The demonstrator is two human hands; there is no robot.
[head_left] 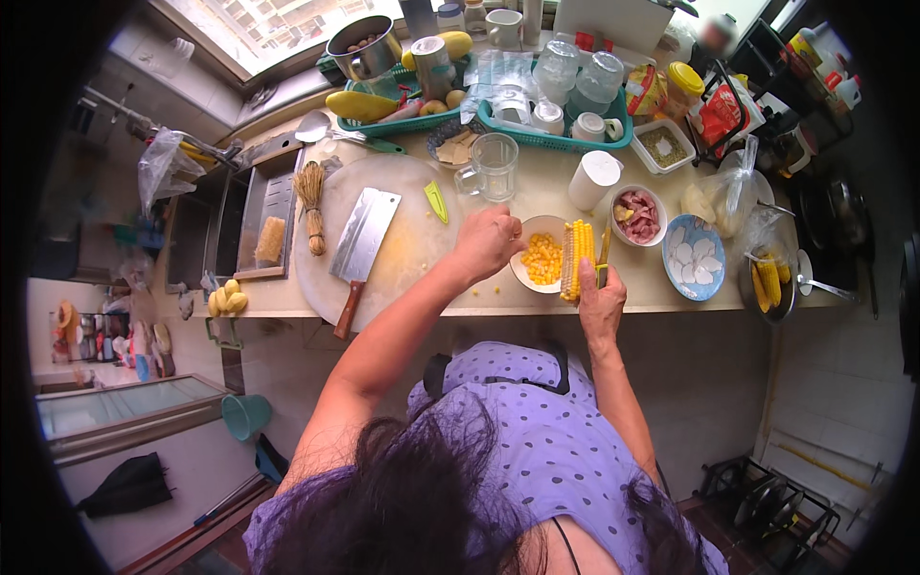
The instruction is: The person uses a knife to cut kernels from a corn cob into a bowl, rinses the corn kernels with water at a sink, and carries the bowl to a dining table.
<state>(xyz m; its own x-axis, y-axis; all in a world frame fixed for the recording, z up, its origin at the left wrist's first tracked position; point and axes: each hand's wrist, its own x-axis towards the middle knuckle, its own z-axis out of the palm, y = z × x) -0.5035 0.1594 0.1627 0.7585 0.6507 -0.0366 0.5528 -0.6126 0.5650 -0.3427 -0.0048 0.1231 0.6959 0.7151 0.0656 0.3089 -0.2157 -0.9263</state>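
Observation:
Upright in my right hand [602, 296] is an ear of corn [578, 260], with some rows stripped to bare cob. The same hand also holds a small knife [605, 246] with a yellow-green handle, beside the corn. My left hand [490, 242] hovers at the left rim of a white bowl [522, 282], its fingers curled; whether it pinches a kernel is hidden. Loose yellow corn kernels [540, 259] lie in the bowl. Left of it, a cleaver [366, 233] with a wooden handle and a green blade sheath [435, 202] rest on a round cutting board [316, 287].
A bowl of raw meat [637, 215], a blue plate of white slices [693, 257] and a pot with corn [767, 284] stand to the right. Behind are a glass mug [494, 167] and green baskets [557, 138]. A sink [269, 215] lies left, near peeled potatoes [228, 297].

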